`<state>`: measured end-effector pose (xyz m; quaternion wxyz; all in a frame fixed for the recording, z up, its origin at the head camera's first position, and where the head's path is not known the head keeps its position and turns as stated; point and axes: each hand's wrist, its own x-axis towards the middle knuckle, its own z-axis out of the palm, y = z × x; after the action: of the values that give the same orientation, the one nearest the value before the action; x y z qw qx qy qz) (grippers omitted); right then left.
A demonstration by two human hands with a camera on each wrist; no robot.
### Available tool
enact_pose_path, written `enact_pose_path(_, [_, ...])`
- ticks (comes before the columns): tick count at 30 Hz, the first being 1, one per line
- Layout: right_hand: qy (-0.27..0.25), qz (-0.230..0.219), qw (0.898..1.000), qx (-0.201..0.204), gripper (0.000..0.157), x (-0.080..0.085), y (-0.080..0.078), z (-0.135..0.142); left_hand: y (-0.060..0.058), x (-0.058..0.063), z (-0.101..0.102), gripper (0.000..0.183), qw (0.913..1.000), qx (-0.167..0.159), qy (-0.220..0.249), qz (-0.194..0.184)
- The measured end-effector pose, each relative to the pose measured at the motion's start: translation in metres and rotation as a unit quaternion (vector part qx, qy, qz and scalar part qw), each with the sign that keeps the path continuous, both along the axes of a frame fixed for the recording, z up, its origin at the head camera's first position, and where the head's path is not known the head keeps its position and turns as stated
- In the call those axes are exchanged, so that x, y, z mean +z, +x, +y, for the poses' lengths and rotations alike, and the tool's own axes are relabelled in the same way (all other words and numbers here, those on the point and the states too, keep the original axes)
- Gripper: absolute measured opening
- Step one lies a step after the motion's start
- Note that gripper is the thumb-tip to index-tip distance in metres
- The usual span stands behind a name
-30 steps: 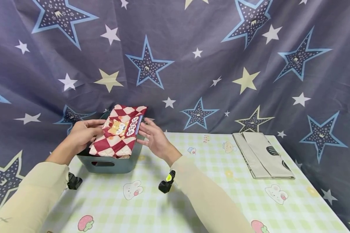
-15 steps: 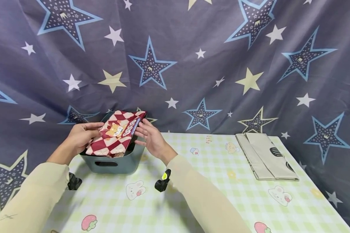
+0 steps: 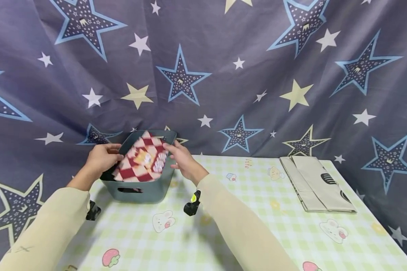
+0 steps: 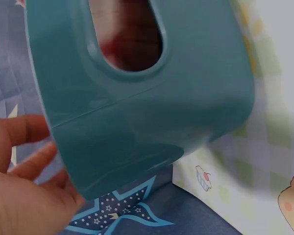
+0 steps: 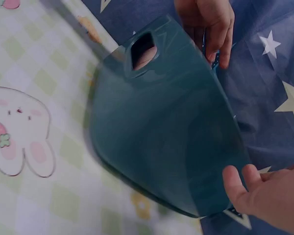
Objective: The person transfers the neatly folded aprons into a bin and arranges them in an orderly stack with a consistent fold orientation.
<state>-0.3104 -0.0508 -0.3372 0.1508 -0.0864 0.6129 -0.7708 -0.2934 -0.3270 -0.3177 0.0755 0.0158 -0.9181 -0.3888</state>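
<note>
A flat packet with a red and cream checkered print and a cartoon dog lies slanted inside a blue-green plastic basket; it looks slightly blurred in the head view. My left hand is at the basket's left rim, fingertips reaching over beside the packet. At the right rim, my right hand has loosely bent fingers near the packet's upper right corner. The right wrist view shows the right fingertips by the basket's rim. In the left wrist view, the basket wall hides part of the left fingers.
A folded beige cloth-like item with black markings lies at the right of the table. The tablecloth is green-checked with cartoon prints. A dark star-patterned curtain hangs right behind the basket.
The packet has gone down from above the basket's rim to inside it. Both hands have come lower along the rim, and the head view has shifted slightly left.
</note>
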Motion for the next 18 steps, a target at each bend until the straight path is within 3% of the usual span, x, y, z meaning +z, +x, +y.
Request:
enact_pose_path(3, [0.025, -0.014, 1.0, -0.01, 0.081, -0.006, 0.001, 0.002, 0.003, -0.001, 0.002, 0.053, 0.9981, 0.009, -0.06, 0.013])
enact_pose_path(9, [-0.003, -0.008, 1.0, 0.001, 0.078, -0.011, 0.005, 0.004, 0.003, -0.001, 0.005, 0.047, 0.9997, -0.021, -0.004, 0.007])
enact_pose_path(18, [-0.016, -0.004, 1.0, 0.01, 0.078, -0.018, 0.009, 0.009, 0.005, -0.006, 0.007, 0.046, 0.9983, -0.034, 0.047, -0.007])
